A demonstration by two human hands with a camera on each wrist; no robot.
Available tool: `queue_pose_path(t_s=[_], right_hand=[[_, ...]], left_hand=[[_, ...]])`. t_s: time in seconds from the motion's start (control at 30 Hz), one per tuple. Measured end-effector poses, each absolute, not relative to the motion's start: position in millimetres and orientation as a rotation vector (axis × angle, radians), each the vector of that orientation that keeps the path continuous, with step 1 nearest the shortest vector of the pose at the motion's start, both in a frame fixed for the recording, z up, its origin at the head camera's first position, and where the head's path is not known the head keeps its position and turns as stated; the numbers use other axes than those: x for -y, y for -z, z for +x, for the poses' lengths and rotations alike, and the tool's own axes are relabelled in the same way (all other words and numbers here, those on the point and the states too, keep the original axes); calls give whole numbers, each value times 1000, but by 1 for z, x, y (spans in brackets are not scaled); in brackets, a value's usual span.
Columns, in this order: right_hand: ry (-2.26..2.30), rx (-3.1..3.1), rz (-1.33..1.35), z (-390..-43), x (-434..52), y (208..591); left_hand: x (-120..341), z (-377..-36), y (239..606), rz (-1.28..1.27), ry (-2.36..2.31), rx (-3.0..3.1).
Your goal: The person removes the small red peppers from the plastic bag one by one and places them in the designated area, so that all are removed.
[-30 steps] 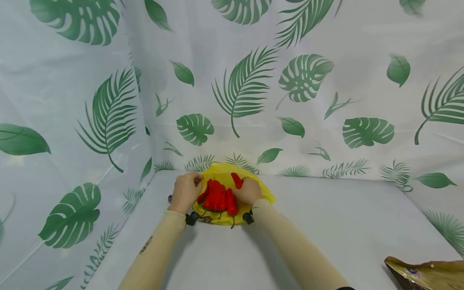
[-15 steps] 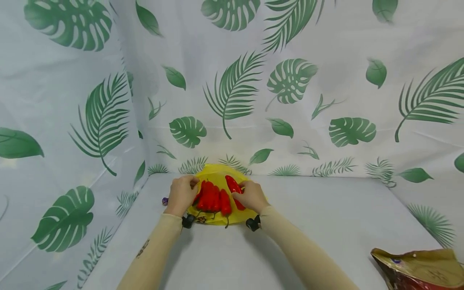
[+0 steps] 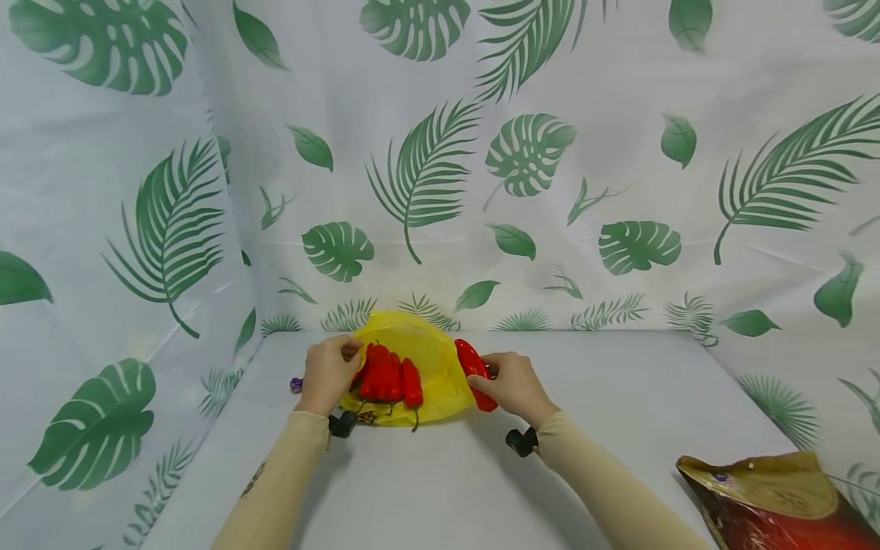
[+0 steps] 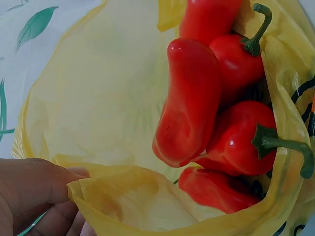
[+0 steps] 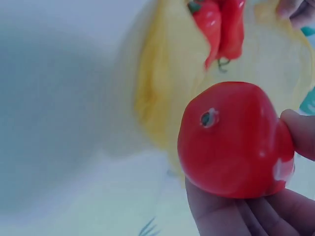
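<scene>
Both forearms are extended forward, sleeved to the wrists. The left hand [image 3: 328,373] is held knuckles-up, thumb and fingers pinched together. The right hand [image 3: 512,386] is set well apart to its right, fingers curled in a grip.

Five red peppers [image 3: 386,376], one yellow bag [image 3: 426,347], one foil pouch [image 3: 777,500]

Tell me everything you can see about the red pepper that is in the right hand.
The red pepper is long, glossy and smooth, plastic-looking, plain red all over. The right hand grips it from below, fingers curled round it, just past the right edge of the yellow bag, lifted off the table. In the right wrist view its blunt end faces the camera, with a small dark spot and no stem showing.
</scene>
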State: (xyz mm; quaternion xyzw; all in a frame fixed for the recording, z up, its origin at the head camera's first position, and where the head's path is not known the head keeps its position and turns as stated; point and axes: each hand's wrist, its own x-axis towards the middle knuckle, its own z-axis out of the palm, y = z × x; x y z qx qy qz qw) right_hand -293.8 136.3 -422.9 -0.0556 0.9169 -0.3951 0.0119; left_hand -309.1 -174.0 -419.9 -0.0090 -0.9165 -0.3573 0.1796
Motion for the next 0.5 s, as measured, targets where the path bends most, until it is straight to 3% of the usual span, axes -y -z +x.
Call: queue_pose_path(t_s=[0.5], right_hand=[[1070, -2963, 65, -266, -224, 453]], left_hand=[[175, -306, 424, -51, 1016, 2574]])
